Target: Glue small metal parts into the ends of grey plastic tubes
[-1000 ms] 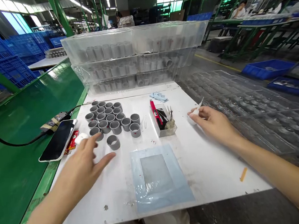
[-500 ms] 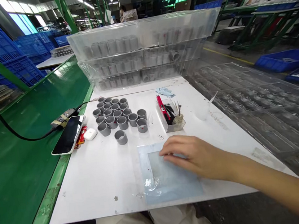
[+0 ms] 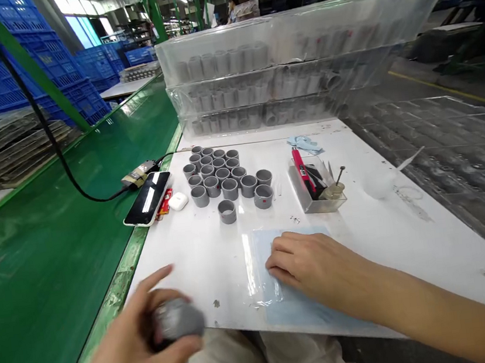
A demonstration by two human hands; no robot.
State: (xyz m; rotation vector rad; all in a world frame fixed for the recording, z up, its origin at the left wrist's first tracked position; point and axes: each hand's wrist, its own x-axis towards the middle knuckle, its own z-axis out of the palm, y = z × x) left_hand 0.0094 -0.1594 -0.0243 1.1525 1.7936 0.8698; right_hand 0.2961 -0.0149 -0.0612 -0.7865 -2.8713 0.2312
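My left hand (image 3: 129,337) is at the lower left by the board's front edge, shut around a blurred grey cylindrical sleeve (image 3: 177,320). My right hand (image 3: 315,270) lies flat on a pale blue plastic sheet (image 3: 294,310), which it partly hides, and holds nothing. Beyond the sheet, a tight cluster of grey sleeves (image 3: 220,178) stands upright on the white board (image 3: 200,269). One single sleeve (image 3: 227,211) stands just in front of the cluster. A clear box (image 3: 315,193) with a red tool (image 3: 299,168) and metal tweezers sits to the right.
A black phone (image 3: 147,199) and white earbud case (image 3: 178,201) lie left of the cluster, beside a green conveyor belt (image 3: 59,274). Stacked clear trays of grey sleeves (image 3: 274,77) stand behind the board. Another clear tray (image 3: 454,144) lies to the right.
My left hand has returned into view at the lower left, gripping a grey sleeve. My right hand stays on the blue sheet. The whole scene has shifted right in the picture.
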